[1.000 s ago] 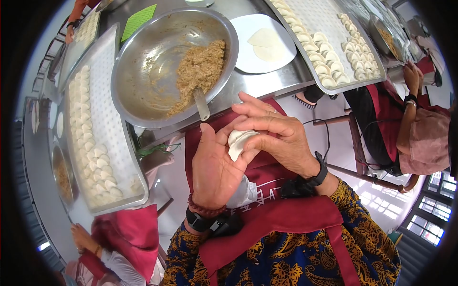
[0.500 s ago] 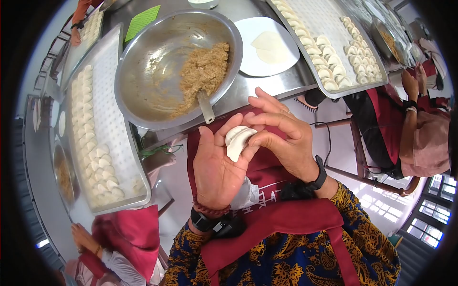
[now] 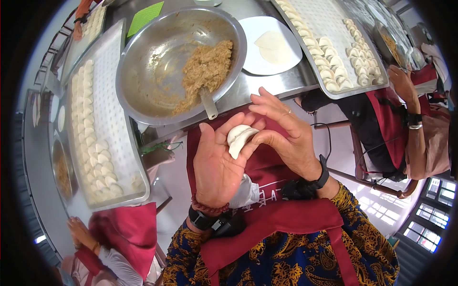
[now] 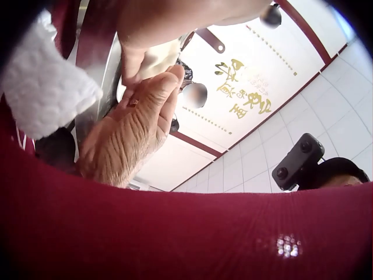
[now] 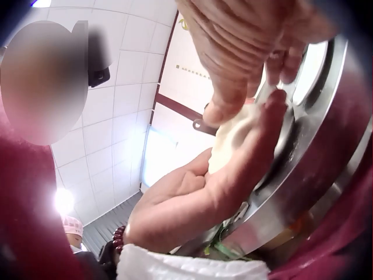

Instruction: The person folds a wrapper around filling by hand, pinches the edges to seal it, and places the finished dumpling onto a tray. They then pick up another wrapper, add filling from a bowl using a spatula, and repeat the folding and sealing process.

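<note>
Dumpling (image 3: 238, 139) is held over the lap, near side of the table edge. It is cradled on the curled fingers of the left hand (image 3: 217, 169), likely so the seam stays exposed. The right edge is pinched by thumb and forefinger of the right hand (image 3: 286, 138), with the other fingers fanned clear. The filling bowl (image 3: 143, 62) is set just beyond, within reach.
</note>
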The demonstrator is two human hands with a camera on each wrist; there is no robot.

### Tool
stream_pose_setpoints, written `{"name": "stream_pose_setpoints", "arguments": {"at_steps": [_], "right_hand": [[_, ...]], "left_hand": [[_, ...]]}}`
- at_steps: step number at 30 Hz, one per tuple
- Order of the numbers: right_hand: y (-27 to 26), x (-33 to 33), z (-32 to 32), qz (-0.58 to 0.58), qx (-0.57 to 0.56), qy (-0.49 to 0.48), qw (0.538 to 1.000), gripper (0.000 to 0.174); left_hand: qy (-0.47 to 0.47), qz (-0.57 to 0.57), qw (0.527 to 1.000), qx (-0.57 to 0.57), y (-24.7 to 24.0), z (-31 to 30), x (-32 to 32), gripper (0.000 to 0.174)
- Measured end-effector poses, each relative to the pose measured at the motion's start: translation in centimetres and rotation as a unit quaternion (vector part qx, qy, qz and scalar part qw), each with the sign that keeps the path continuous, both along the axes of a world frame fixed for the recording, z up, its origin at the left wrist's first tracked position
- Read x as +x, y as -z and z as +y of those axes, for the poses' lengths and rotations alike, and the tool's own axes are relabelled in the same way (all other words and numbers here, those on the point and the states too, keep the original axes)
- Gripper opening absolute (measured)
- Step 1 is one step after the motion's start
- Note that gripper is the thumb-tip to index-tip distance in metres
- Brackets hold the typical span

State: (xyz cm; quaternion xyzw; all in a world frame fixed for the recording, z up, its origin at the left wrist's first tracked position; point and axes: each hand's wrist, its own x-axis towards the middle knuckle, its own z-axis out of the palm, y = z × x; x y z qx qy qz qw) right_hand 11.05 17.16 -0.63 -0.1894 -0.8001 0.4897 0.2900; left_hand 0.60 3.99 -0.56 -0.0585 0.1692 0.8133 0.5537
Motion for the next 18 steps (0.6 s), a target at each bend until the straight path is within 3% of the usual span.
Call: {"name": "stream_pose_setpoints", "arguments": {"at_steps": [1, 3, 4, 6, 7, 9, 18], "right_hand": [[-0.2, 0.0, 0.2, -0.003, -0.002, 0.0, 1.0, 0.017], [-0.3, 0.0, 0.9, -0.028, 0.039, -0.131, 0.99, 0.019], [-0.1, 0.1, 1.1, -0.032, 0.038, -0.131, 0.99, 0.019], [0.2, 0.0, 1.2, -0.047, 0.106, -0.233, 0.965, 0.018], [0.1, 0.0, 1.2, -0.058, 0.079, -0.268, 0.958, 0.02], [-0.1, 0.0, 1.1, -0.058, 0.084, -0.281, 0.954, 0.018], [1.3, 0.2, 1.0, -0.025, 0.016, -0.299, 0.954, 0.008]], "left_hand": [[0.02, 0.03, 0.999, -0.036, -0.3, 0.0, -0.1, 0.069], [0.045, 0.054, 0.996, -0.047, -0.2, -0.3, -0.2, 0.07], [0.068, 0.083, 0.993, -0.055, -0.2, -0.3, -0.2, 0.07], [0.069, 0.107, 0.99, -0.066, -0.6, -0.2, 0.1, 0.069], [0.089, 0.104, 0.988, -0.071, -0.5, -0.4, 0.0, 0.068], [0.107, 0.09, 0.988, -0.07, -0.3, -0.4, 0.0, 0.059], [0.162, 0.088, 0.98, -0.079, 0.7, -0.5, -0.2, 0.068]]}}
